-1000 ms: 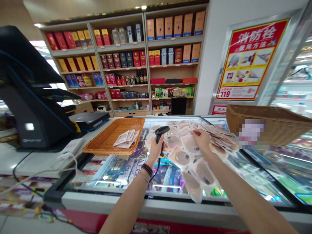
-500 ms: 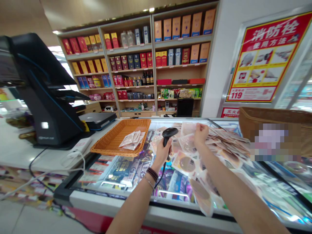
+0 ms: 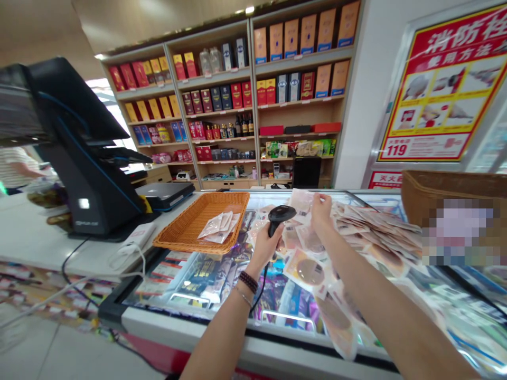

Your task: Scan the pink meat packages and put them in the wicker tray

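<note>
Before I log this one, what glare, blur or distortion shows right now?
In the head view, glare spots the freezer's glass top; the packet at the right hand looks washed out; part of the brown basket is pixelated; the shelving leans, probably wide-lens distortion; the scanner in the left hand is fairly clear.

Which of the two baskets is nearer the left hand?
The orange wicker basket, left of the left hand that grips the black scanner; packets lie inside it. The brown basket is farther off, right of the right hand.
</note>
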Tool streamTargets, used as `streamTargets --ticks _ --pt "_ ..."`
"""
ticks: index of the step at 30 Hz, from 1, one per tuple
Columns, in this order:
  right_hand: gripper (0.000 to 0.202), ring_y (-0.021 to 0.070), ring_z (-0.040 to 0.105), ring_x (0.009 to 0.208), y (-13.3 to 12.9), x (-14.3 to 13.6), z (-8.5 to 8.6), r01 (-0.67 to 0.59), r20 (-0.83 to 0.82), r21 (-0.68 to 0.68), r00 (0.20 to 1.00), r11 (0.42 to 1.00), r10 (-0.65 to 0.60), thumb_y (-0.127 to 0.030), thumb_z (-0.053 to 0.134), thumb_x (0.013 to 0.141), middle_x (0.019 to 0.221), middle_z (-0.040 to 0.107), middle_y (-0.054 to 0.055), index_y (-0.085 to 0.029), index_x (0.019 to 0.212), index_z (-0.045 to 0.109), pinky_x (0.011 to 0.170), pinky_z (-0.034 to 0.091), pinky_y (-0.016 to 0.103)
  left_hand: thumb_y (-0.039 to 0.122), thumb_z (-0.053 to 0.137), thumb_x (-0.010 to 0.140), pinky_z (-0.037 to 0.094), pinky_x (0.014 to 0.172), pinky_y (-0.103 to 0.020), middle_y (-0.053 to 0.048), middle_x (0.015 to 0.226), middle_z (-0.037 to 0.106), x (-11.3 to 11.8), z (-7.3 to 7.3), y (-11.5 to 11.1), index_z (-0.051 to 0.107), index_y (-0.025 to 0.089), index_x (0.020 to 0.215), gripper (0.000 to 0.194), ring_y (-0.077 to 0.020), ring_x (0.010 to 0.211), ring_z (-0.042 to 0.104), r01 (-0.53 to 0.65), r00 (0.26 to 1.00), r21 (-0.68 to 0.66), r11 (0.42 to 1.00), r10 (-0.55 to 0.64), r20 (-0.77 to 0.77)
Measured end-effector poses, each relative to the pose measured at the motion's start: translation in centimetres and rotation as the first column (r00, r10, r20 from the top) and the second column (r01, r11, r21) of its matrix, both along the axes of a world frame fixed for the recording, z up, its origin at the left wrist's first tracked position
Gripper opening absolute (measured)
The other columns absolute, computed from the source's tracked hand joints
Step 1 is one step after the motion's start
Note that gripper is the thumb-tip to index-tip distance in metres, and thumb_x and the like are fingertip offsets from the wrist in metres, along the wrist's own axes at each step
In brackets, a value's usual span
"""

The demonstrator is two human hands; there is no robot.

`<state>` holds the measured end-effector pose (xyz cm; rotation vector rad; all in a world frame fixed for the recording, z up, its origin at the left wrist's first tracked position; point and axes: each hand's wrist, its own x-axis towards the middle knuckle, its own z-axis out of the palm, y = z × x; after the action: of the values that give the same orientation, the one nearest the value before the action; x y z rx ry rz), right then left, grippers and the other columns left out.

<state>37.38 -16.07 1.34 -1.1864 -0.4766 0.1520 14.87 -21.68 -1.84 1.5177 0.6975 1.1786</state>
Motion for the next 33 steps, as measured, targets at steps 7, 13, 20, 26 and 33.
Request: streamTargets --ticks 7,13,20,26,33 --pt "0.042 0.0206 0.062 0.087 -0.1 -0.3 -0.4 -0.061 -0.051 0.036 0.997 0.997 0.062 -0.067 0.068 0.089 0.085 0.060 -0.004 -0.029 0.096 0.050 0.080 0.051 0.034 0.079 0.078 0.080 0.036 0.044 -0.022 0.007 0.057 0.054 -0.6 0.6 0.4 0.054 0.023 0.085 0.061 -0.0079 0.042 0.046 0.090 0.995 -0.026 0.996 -0.091 -0.037" --pt "0.045 0.0204 0.064 0.085 -0.3 -0.6 0.8 -0.097 -0.083 0.079 0.991 0.992 0.103 -0.068 0.071 0.089 0.081 0.058 -0.005 -0.028 0.097 0.052 0.081 0.052 0.034 0.079 0.075 0.083 0.038 0.044 -0.023 0.007 0.055 0.054 -0.7 0.7 0.2 0.055 0.023 0.084 0.059 -0.0089 0.042 0.046 0.121 0.989 0.022 0.992 -0.119 -0.089" --pt "0.051 0.0209 0.063 0.086 -0.7 -1.0 0.7 -0.088 -0.019 0.090 0.996 0.992 0.090 -0.075 0.070 0.086 0.082 0.060 -0.003 -0.028 0.096 0.052 0.080 0.051 0.036 0.079 0.073 0.086 0.038 0.044 -0.023 0.006 0.054 0.055 -0.7 0.3 0.3 0.058 0.022 0.084 0.059 -0.0100 0.041 0.047 0.121 0.985 0.048 0.992 -0.114 -0.127" --pt "0.055 0.0204 0.062 0.082 -0.8 -0.6 0.8 -0.107 -0.025 0.099 0.994 0.989 0.110 -0.079 0.069 0.084 0.081 0.058 -0.005 -0.029 0.098 0.050 0.075 0.051 0.034 0.076 0.074 0.087 0.038 0.045 -0.023 0.004 0.056 0.057 -0.6 -0.1 0.6 0.060 0.021 0.086 0.056 -0.0099 0.043 0.049 0.128 0.986 0.047 0.991 -0.122 -0.113" --pt "0.042 0.0209 0.063 0.086 0.1 -1.5 3.5 -0.094 -0.059 0.119 0.993 0.988 0.102 -0.064 0.071 0.089 0.084 0.057 -0.005 -0.029 0.096 0.049 0.081 0.053 0.034 0.078 0.078 0.081 0.037 0.044 -0.022 0.006 0.058 0.054 -2.0 2.0 1.2 0.056 0.023 0.086 0.060 -0.0085 0.043 0.046 0.040 0.999 0.020 0.999 -0.040 -0.003"
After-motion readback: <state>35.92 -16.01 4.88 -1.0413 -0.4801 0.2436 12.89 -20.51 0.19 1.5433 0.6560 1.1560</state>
